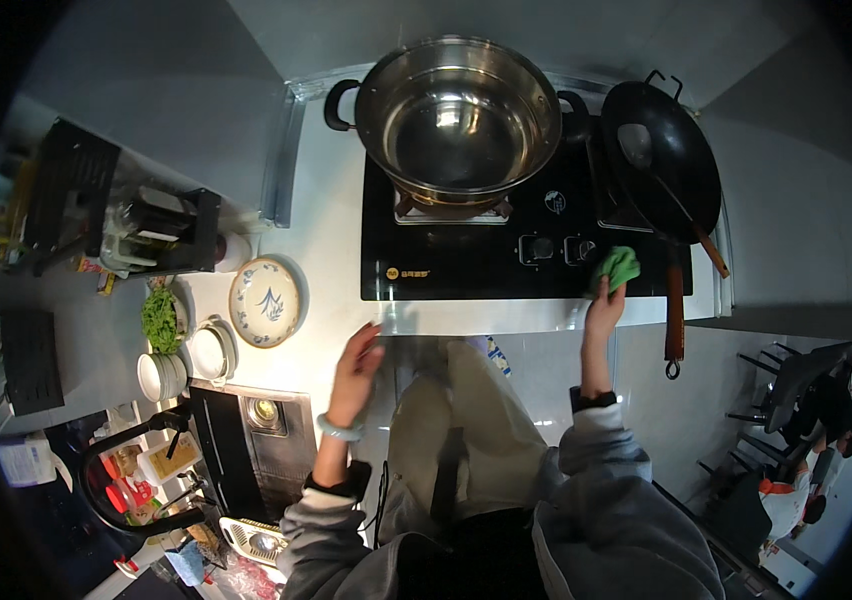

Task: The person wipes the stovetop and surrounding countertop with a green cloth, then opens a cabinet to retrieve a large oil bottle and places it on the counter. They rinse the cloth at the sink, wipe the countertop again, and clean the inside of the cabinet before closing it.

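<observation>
My right hand (605,311) grips a bunched green cloth (618,268) at the front of the black glass gas hob (463,262), just right of its two knobs (579,250). My left hand (357,367), with a pale bangle at its wrist, hovers near the counter's front edge, its fingers apart and holding nothing. A large stainless steel pot (458,120) with black handles stands over the left burner. Over the right burner sits a black wok (685,165) tilted to one side, its wooden handle jutting past the counter edge. A wooden-handled ladle (634,142) rests inside the wok.
A patterned plate (264,303), white bowls (161,376) and leafy greens (161,319) are on the left counter. Below them are a sink (279,465) and a black faucet (88,480). A dark rack (204,229) stands at left. People (786,499) sit in the distance at right.
</observation>
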